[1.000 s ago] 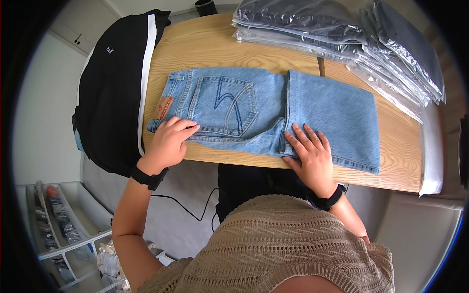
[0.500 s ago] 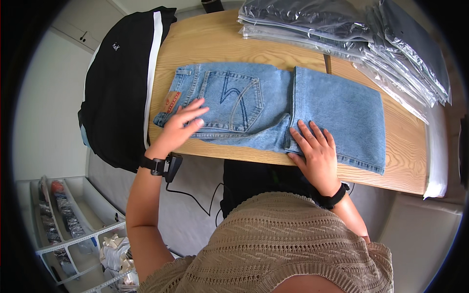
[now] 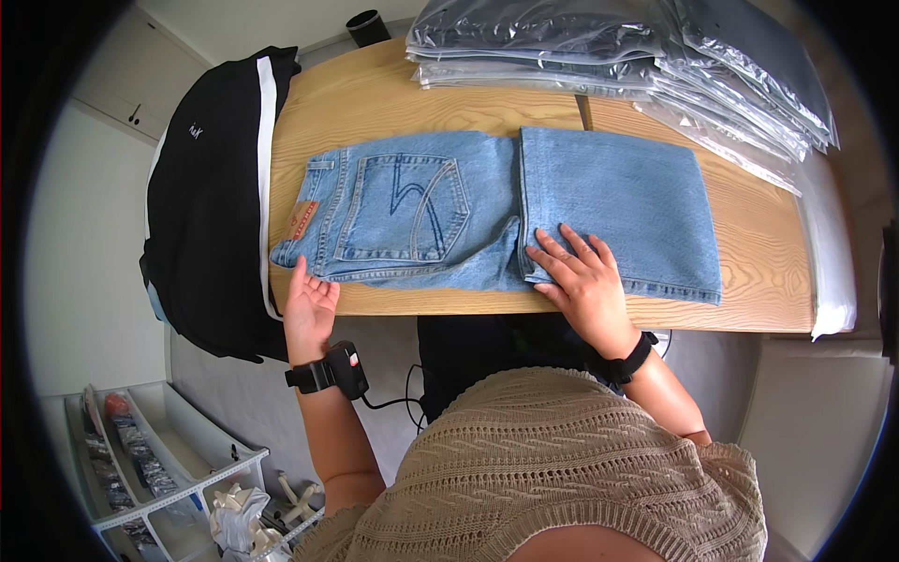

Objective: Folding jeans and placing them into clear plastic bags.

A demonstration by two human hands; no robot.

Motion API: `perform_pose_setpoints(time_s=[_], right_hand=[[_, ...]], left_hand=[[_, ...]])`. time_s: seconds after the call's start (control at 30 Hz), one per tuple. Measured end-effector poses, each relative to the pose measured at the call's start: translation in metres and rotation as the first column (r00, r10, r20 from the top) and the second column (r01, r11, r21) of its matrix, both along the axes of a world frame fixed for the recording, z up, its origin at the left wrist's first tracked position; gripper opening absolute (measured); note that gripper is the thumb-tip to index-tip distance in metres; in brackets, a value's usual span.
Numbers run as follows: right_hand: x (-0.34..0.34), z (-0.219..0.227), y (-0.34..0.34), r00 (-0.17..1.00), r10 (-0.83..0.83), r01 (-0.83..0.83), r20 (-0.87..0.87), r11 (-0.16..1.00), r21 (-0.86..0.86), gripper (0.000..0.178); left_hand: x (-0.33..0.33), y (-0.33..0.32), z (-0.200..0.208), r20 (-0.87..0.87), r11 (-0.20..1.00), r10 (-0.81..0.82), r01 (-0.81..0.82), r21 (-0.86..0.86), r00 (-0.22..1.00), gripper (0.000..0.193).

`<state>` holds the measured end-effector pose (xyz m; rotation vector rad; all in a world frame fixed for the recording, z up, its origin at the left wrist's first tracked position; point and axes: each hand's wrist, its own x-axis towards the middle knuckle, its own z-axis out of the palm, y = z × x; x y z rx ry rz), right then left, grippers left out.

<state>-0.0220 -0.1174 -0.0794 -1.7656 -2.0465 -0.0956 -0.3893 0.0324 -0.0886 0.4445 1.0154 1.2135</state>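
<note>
A pair of light-blue jeans (image 3: 403, 211) lies folded across the wooden table (image 3: 365, 94), back pocket up, with its waistband at the left and the legs doubled over at the right. My left hand (image 3: 311, 304) is turned palm up at the near corner of the waistband, below the brown leather patch (image 3: 302, 220). Its index finger stretches out against the denim and the others bend slightly, with no cloth visibly gripped. Flat on the folded legs, close to the fold's edge, rests my right hand (image 3: 585, 281) with its fingers spread.
Several dark garments in clear plastic bags (image 3: 552, 42) are piled along the far right. A black garment with a white stripe (image 3: 206, 197) hangs over the table's left end. White drawer trays (image 3: 178, 440) stand low at the left. A black cup-shaped container (image 3: 367, 28) is behind the table.
My left hand has gone from above the pocket to the waistband's near corner and turned palm up. My right hand stays on the folded legs. The view has shifted.
</note>
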Motion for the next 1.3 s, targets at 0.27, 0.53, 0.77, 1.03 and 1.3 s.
perform_pose_setpoints(time_s=[0.27,0.53,0.77,1.03,1.3], right_hand=[[0.005,0.0,-0.007,0.998,0.056,-0.054,-0.032,0.997,0.06,0.041],[0.004,0.003,-0.009,0.998,0.055,-0.053,-0.034,0.997,0.059,0.04],[0.005,-0.001,-0.011,0.995,0.059,-0.052,-0.075,0.994,0.097,0.041],[0.002,-0.003,-0.011,0.967,0.048,0.008,-0.251,0.977,0.215,0.044],[0.019,-0.003,-0.042,0.983,0.072,-0.07,-0.168,0.997,0.019,0.057]], left_hand=[[0.023,0.025,0.007,0.079,0.998,0.045,-0.041,-0.045,0.996,0.03],[0.096,0.015,0.098,0.098,0.938,0.067,-0.096,0.333,0.993,0.031],[0.256,-0.042,0.158,-0.344,0.554,-0.45,0.56,0.616,0.824,0.032],[0.254,-0.046,0.103,-0.78,0.262,-0.5,0.924,0.278,0.376,0.048],[0.234,-0.062,0.042,-0.965,0.029,0.022,0.964,0.263,0.263,0.063]])
